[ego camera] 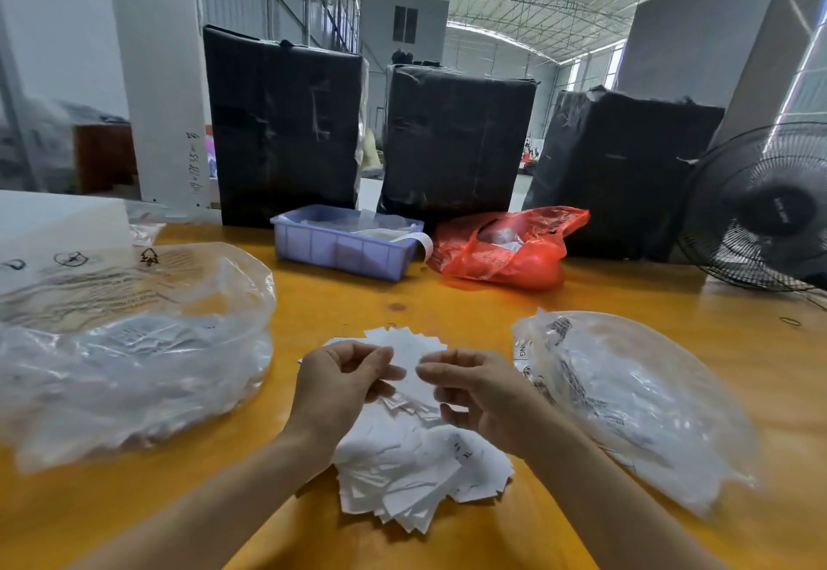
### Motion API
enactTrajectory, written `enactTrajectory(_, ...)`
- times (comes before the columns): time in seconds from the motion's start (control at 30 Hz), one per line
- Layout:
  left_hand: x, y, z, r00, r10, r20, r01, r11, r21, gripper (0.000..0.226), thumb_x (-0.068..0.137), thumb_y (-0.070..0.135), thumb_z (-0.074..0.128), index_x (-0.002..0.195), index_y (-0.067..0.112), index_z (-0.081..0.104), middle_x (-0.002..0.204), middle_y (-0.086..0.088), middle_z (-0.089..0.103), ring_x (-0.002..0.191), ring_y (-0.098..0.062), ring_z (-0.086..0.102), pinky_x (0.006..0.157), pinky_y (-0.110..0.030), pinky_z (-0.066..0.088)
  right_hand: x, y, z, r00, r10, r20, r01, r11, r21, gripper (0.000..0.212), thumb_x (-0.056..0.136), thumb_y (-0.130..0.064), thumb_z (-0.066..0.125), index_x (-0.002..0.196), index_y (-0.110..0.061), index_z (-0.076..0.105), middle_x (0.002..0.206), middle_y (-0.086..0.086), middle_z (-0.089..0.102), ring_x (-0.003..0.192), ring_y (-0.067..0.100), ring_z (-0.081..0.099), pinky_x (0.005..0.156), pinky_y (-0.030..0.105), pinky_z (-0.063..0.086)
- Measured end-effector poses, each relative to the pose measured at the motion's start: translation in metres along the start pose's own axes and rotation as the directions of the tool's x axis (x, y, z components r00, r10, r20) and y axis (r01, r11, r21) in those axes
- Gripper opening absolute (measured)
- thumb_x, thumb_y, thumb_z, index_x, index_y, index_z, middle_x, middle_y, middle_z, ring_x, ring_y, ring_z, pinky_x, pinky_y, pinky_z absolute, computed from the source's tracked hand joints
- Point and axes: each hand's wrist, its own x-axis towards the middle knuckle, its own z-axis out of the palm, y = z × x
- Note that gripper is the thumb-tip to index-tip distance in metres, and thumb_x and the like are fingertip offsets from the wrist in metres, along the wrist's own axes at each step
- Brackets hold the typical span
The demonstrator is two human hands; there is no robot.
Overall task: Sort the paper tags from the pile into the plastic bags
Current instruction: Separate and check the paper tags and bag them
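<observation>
Both hands work just above the pile of paper tags [416, 471], which lies on the yellow tabletop [447, 301] at the middle of its near edge, a loose white heap with one tag showing "XL". The left hand [331, 383] has its fingers curled and its thumb and forefinger pinching one side of a fanned bunch of tags [409, 352] held up over the pile; the right hand [474, 390] pinches the other side of the same bunch between thumb and forefinger, its remaining fingers loosely curled beneath. A large clear plastic bag [134, 345], already holding white tags and printed with warning marks, spreads across the left part of the tabletop, close beside the left forearm. A second clear plastic bag [635, 395], also with printed tags inside, lies at the right, touching or nearly touching the right wrist; which cannot be told. Toward the far edge stands a lilac plastic tray [340, 251] with clear film and white strips inside, and just to its right a crumpled red bag [510, 247]. Behind these, three tall bundles wrapped in black film [286, 126] stand in a row along the far edge. A black fan [760, 207] sits at the far right corner, and a white box [53, 229] at the far left edge.
</observation>
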Motion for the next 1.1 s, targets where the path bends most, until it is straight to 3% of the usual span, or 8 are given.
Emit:
enactTrajectory(0.23,0.004,-0.006,0.0,0.995,-0.03,0.091,0.035,0.998,-0.054,0.004,0.087,0.004,0.062,0.09,0.002,0.063,0.077,-0.008,0.074,0.064,-0.016,0.069,0.059,-0.019,0.054,0.003,0.002,0.0,0.988,-0.084,-0.131,0.097,0.991,0.09,0.008,0.072,-0.015,0.074,0.077,-0.01,0.071,0.074,0.005,0.073,0.064,0.012,0.067,0.065,0.024,0.047)
enactTrajectory(0.47,0.006,0.0,-0.003,0.915,-0.205,0.348,0.229,0.973,-0.029,0.076,0.042,0.029,0.086,0.11,0.013,0.058,0.088,-0.009,0.074,0.075,-0.015,0.07,0.062,-0.025,0.052,-0.001,0.002,0.005,0.955,-0.284,-0.085,0.268,0.95,-0.162,0.011,0.072,-0.011,0.077,0.067,-0.007,0.069,0.056,0.001,0.065,0.051,0.007,0.057,0.05,0.014,0.044)
enactTrajectory(0.57,0.006,-0.002,-0.003,0.913,-0.199,0.355,0.174,0.979,0.103,0.064,0.048,0.016,0.09,0.105,0.012,0.062,0.073,-0.005,0.07,0.066,-0.013,0.066,0.059,-0.024,0.051,-0.003,0.003,0.013,0.95,-0.313,-0.013,0.3,0.92,-0.253,0.012,0.075,-0.012,0.077,0.071,-0.004,0.069,0.058,0.004,0.064,0.052,0.009,0.057,0.053,0.018,0.046)
enactTrajectory(0.67,0.007,-0.003,-0.003,0.931,-0.192,0.311,0.12,0.964,0.236,0.029,0.061,0.01,0.086,0.086,0.01,0.07,0.057,0.006,0.063,0.052,-0.003,0.057,0.05,-0.017,0.043,0.002,-0.001,0.013,0.908,-0.397,-0.133,0.348,0.892,-0.289,0.012,0.085,-0.017,0.068,0.079,-0.006,0.068,0.066,0.006,0.067,0.056,0.012,0.06,0.058,0.024,0.049)
enactTrajectory(0.8,0.014,-0.008,-0.01,0.972,-0.198,0.129,0.185,0.977,0.106,0.014,0.071,0.007,0.08,0.076,0.004,0.068,0.047,0.005,0.053,0.044,-0.006,0.046,0.044,-0.016,0.037,0.011,0.004,-0.006,0.785,-0.578,-0.224,0.28,0.654,-0.703,0.013,0.092,-0.007,0.057,0.098,-0.004,0.068,0.088,0.008,0.072,0.077,0.014,0.066,0.074,0.03,0.055)
enactTrajectory(0.9,0.018,-0.011,-0.014,0.98,-0.197,0.017,0.197,0.98,0.021,0.014,0.074,0.01,0.078,0.076,0.004,0.066,0.057,-0.002,0.057,0.053,-0.013,0.053,0.052,-0.021,0.043,0.019,0.021,-0.011,0.816,-0.558,-0.15,0.193,0.507,-0.84,0.021,0.093,-0.011,0.055,0.11,-0.006,0.067,0.104,0.007,0.071,0.096,0.019,0.065,0.083,0.03,0.05)
enactTrajectory(1.03,0.018,-0.014,-0.013,0.984,-0.177,-0.018,0.176,0.984,-0.04,0.012,0.075,0.008,0.077,0.078,0.003,0.066,0.062,-0.003,0.069,0.054,-0.009,0.063,0.055,-0.019,0.049,0.033,0.034,-0.005,0.894,-0.446,-0.052,0.142,0.391,-0.91,0.053,0.087,-0.04,0.064,0.13,-0.01,0.055,0.129,0.005,0.06,0.121,0.018,0.051,0.096,0.025,0.038)
enactTrajectory(1.1,0.018,-0.016,-0.012,0.986,-0.168,-0.02,0.167,0.985,-0.053,0.013,0.075,0.007,0.077,0.08,0.001,0.066,0.062,-0.002,0.07,0.053,-0.007,0.064,0.053,-0.018,0.05,0.036,0.035,-0.002,0.913,-0.408,-0.029,0.118,0.329,-0.937,0.06,0.079,-0.051,0.069,0.122,-0.01,0.061,0.124,0.005,0.061,0.119,0.02,0.051,0.098,0.03,0.04)
